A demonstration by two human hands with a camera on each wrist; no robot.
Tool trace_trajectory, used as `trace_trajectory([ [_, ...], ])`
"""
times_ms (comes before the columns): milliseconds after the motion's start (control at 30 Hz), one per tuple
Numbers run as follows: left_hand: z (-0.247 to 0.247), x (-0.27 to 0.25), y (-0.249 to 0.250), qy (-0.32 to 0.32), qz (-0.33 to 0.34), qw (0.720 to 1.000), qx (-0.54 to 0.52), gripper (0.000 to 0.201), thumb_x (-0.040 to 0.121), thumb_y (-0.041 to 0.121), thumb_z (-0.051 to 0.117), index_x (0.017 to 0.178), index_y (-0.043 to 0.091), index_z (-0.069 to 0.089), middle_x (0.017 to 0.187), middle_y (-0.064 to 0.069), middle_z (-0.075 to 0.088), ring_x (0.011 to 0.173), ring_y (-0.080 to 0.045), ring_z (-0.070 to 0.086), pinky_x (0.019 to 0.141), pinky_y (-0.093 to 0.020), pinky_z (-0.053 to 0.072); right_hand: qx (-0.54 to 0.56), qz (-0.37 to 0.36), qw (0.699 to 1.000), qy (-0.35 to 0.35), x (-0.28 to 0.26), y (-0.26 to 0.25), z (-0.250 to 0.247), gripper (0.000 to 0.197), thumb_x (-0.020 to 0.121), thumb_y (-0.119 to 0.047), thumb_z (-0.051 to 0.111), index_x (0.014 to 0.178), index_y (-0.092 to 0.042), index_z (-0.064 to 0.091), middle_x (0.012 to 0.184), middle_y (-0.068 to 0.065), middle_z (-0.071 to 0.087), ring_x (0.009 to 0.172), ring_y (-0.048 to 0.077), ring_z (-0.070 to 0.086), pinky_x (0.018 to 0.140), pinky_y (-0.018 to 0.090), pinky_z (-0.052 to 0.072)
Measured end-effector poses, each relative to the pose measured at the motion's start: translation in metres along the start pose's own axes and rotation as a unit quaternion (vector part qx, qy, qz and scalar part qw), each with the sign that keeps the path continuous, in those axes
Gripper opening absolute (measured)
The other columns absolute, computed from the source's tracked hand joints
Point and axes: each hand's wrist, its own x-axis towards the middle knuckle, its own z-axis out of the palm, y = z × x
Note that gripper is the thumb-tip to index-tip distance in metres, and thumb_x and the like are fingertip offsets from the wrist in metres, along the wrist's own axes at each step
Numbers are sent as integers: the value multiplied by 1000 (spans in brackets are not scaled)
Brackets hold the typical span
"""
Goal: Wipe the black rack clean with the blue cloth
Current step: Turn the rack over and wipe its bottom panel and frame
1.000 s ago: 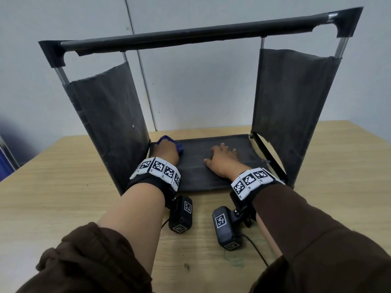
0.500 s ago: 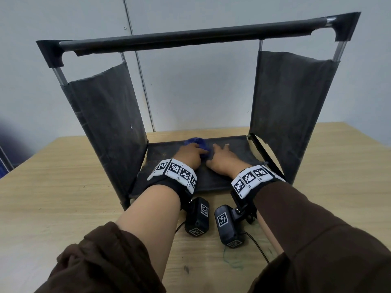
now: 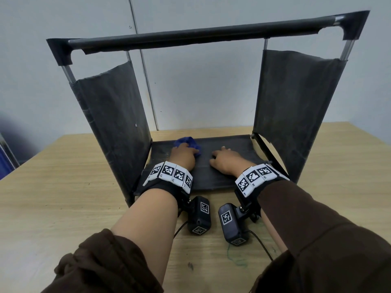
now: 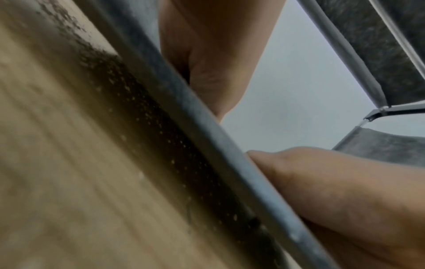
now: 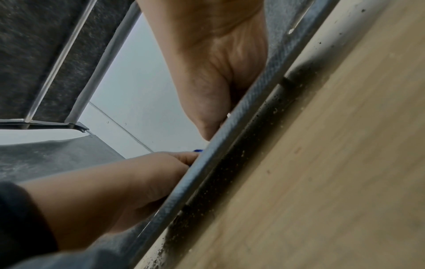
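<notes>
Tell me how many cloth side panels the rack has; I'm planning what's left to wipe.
2: the left panel beside the hand with the cloth, and the right panel opposite. No back panel shows.

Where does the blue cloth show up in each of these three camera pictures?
Head view: the blue cloth sits bunched under the left hand on the rack's bottom shelf, near the left side panel.
Left wrist view: not in it.
Right wrist view: only a sliver of blue just past the left hand's fingertips.
Shared landmark: the shelf's front edge, in all three.
</notes>
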Motion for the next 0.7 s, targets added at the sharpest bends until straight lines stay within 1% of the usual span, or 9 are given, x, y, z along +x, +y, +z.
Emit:
trace_trajectory([
  [33,1,-1,-7,-2,5,1000,-23,49,96,13,42,142,28,43,149,-8,31,137,-37,31,114,-41,28,-1,-1,1000,0,0,0,0,57,98,-38,33,150,-16,28,160,17,10,146,36,16,117,49,21],
  [133,8,-7,-28,-131,116,974,-140,40,98,11,37,136,14,49,139,-14,42,131,-35,38,110,-40,32,-5,-7,1000,0,-1,1,0,56,98,-38,32,150,-17,28,160,17,10,146,36,15,117,49,21],
  [167,7,-11,-31,-115,49,988,-91,40,98,12,35,136,13,49,141,-13,40,133,-34,35,111,-42,32,-6,-8,1000,1,-1,1,0,56,98,-38,32,150,-18,28,160,17,10,146,36,15,117,49,21],
  [233,5,-9,-40,48,-112,992,-18,41,96,11,35,135,14,50,143,-12,36,133,-34,33,110,-44,32,-10,-9,1000,1,-1,1,0,56,99,-38,31,151,-18,27,160,16,9,146,36,14,117,49,21],
  [267,6,-10,-40,101,-119,987,-26,42,95,8,37,133,14,52,142,-12,36,132,-34,34,109,-42,33,-11,-10,1000,1,-1,1,-1,56,99,-38,31,151,-18,27,160,16,9,146,36,14,117,49,20],
  [333,12,-6,-42,149,-44,983,-95,43,92,4,42,131,15,56,143,-12,37,132,-32,37,111,-35,31,-15,-11,1000,2,-1,1,-1,56,99,-37,32,151,-18,27,160,16,9,146,36,14,118,49,20],
  [433,9,-12,-36,86,32,991,-93,47,92,3,45,134,21,55,149,-6,34,138,-30,33,117,-33,24,-21,-9,1000,1,-2,0,-1,56,99,-38,32,151,-18,28,160,16,10,146,36,15,118,48,21],
  [567,7,-16,-44,34,-83,996,-10,42,98,18,42,138,23,49,149,-7,35,137,-32,35,112,-42,32,-26,-10,1000,1,-2,0,-1,56,99,-38,31,151,-18,27,160,15,9,146,36,16,117,48,21],
  [700,7,-18,-56,78,-117,990,18,43,95,12,37,137,13,47,144,-12,40,131,-33,41,105,-43,41,-25,-11,1000,4,-2,1,0,55,99,-38,30,151,-20,27,160,15,9,146,36,15,117,48,21],
])
